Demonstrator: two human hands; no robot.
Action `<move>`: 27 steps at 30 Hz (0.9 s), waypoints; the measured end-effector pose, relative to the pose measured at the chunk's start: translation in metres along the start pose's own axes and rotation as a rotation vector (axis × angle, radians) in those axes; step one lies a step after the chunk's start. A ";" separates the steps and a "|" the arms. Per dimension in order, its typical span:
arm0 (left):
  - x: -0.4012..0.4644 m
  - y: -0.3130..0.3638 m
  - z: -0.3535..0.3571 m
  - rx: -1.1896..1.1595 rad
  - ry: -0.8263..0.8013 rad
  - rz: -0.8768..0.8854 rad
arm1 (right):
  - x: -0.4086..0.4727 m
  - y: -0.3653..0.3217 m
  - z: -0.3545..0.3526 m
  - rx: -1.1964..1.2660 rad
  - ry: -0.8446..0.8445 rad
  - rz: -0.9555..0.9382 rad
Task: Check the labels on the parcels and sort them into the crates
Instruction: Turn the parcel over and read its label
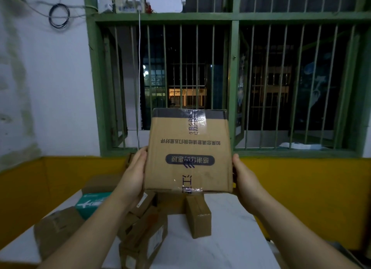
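A brown cardboard parcel [188, 152] with upside-down printed text and clear tape is held up in front of me, above the table. My left hand [132, 174] grips its left edge and my right hand [244, 178] grips its right edge. Below it, several smaller brown parcels [197, 215] lie on the white table [226, 238]. A green and white box [90, 205] sits among them at the left. No crate shows in this view.
A green barred window [232, 84] fills the wall ahead, above a yellow lower wall [301, 188]. A white cable [139, 78] hangs down from devices on the window frame. Parcels crowd the table's left half.
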State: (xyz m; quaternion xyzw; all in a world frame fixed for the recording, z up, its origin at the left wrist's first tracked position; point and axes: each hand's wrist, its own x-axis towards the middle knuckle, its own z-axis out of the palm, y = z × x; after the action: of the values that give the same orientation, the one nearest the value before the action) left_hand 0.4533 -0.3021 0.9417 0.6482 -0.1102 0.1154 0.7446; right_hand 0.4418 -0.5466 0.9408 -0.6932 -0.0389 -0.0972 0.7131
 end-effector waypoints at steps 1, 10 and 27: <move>-0.001 0.000 0.001 -0.001 0.001 -0.003 | 0.000 0.000 0.000 -0.010 0.007 -0.003; 0.003 0.000 0.004 -0.071 0.080 0.021 | 0.005 -0.002 -0.002 0.048 0.053 -0.031; 0.003 -0.002 0.013 0.059 0.108 -0.012 | 0.006 -0.008 0.000 -0.064 0.070 -0.144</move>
State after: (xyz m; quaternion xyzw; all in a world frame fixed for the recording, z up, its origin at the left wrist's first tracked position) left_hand 0.4569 -0.3147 0.9424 0.6633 -0.0624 0.1491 0.7307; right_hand 0.4465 -0.5477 0.9497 -0.7071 -0.0607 -0.1736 0.6827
